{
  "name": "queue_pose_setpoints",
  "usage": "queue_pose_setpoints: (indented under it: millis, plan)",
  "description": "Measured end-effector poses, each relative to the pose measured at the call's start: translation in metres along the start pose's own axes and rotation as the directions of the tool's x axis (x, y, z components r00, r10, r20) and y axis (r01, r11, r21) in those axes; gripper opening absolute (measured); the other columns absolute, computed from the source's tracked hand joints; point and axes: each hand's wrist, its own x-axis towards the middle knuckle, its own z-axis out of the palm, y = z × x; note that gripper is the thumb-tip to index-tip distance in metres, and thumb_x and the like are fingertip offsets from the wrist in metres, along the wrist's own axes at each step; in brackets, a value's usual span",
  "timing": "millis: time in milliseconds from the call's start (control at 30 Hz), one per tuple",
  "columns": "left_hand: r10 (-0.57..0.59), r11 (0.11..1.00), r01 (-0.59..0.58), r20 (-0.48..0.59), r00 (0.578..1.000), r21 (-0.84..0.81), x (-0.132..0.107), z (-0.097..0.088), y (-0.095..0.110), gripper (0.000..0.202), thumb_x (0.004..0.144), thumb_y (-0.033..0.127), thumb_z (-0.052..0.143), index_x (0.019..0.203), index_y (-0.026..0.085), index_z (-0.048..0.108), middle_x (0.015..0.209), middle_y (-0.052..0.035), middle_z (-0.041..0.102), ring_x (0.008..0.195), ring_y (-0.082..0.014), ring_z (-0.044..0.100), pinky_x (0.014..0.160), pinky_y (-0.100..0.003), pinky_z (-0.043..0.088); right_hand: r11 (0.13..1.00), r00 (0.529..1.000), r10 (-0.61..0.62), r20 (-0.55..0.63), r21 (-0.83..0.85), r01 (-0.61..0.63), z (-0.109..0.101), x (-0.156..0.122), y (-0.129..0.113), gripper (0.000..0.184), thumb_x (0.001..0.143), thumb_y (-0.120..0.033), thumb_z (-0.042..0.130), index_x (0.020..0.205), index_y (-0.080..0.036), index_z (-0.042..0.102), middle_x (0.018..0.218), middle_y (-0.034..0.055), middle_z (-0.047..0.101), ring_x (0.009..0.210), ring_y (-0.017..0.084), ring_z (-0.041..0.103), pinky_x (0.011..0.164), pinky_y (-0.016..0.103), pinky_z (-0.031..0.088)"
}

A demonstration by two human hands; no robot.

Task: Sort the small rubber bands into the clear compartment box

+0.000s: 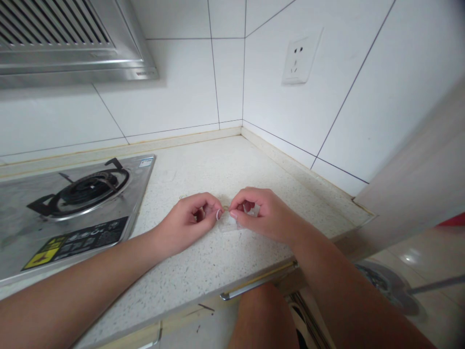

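Note:
My left hand and my right hand meet over the speckled white countertop, fingertips almost touching. Both are closed in a pinch on a small clear plastic item, perhaps a little bag or wrapper, which lies on the counter between them. Part of it shows under my right fingers. I cannot make out what is inside it.
A steel gas hob with a black burner grate sits at the left, under a range hood. White tiled walls form a corner behind, with a wall socket. Drawer handles run along the counter's front edge. A pot lid lies on the floor at lower right.

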Motion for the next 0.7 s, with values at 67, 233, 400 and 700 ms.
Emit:
queue_pose_setpoints:
  millis: [67,233,400,700]
  plan:
    - [-0.001,1.0,0.001,-0.002,1.0,0.005,0.0002,0.0005,-0.0002,0.02,0.092,0.037,0.057,0.091,0.017,0.063,0.072,0.0013,0.057,0.066,-0.0103,0.047,0.06,-0.024,0.036,1.0,1.0,-0.009,-0.003,0.001,0.009,-0.0002,-0.0005,0.0,0.016,0.084,-0.031,0.062,0.088,-0.019,0.07,0.081,-0.0012,0.065,0.075,0.006,0.055,0.069,0.021,0.043]
    - [-0.006,1.0,0.006,-0.007,1.0,0.021,0.0001,0.0006,-0.0002,0.02,0.092,0.037,0.057,0.091,0.018,0.064,0.071,0.0015,0.057,0.065,-0.0102,0.047,0.059,-0.024,0.036,1.0,1.0,-0.015,-0.006,0.013,0.015,-0.0008,-0.0012,-0.0016,0.016,0.083,-0.032,0.063,0.089,-0.019,0.071,0.081,-0.0011,0.065,0.075,0.006,0.056,0.069,0.021,0.044]
    - [0.005,0.999,-0.005,-0.002,1.0,0.034,-0.0003,0.0001,0.0011,0.02,0.091,0.037,0.058,0.089,0.018,0.064,0.072,0.0015,0.058,0.065,-0.0099,0.048,0.059,-0.024,0.036,1.0,1.0,-0.023,-0.013,0.018,0.023,0.0,-0.0018,-0.0017,0.015,0.081,-0.03,0.065,0.088,-0.018,0.071,0.08,-0.001,0.065,0.075,0.006,0.056,0.07,0.021,0.045]
    - [0.016,0.999,-0.016,0.007,1.0,0.049,0.0006,0.0002,0.0018,0.021,0.091,0.038,0.059,0.089,0.018,0.064,0.071,0.0022,0.056,0.064,-0.0094,0.046,0.058,-0.023,0.036,1.0,1.0,-0.005,-0.015,0.013,0.005,-0.0002,-0.001,-0.0018,0.015,0.082,-0.03,0.064,0.087,-0.018,0.071,0.08,-0.0005,0.066,0.074,0.006,0.056,0.069,0.021,0.043]
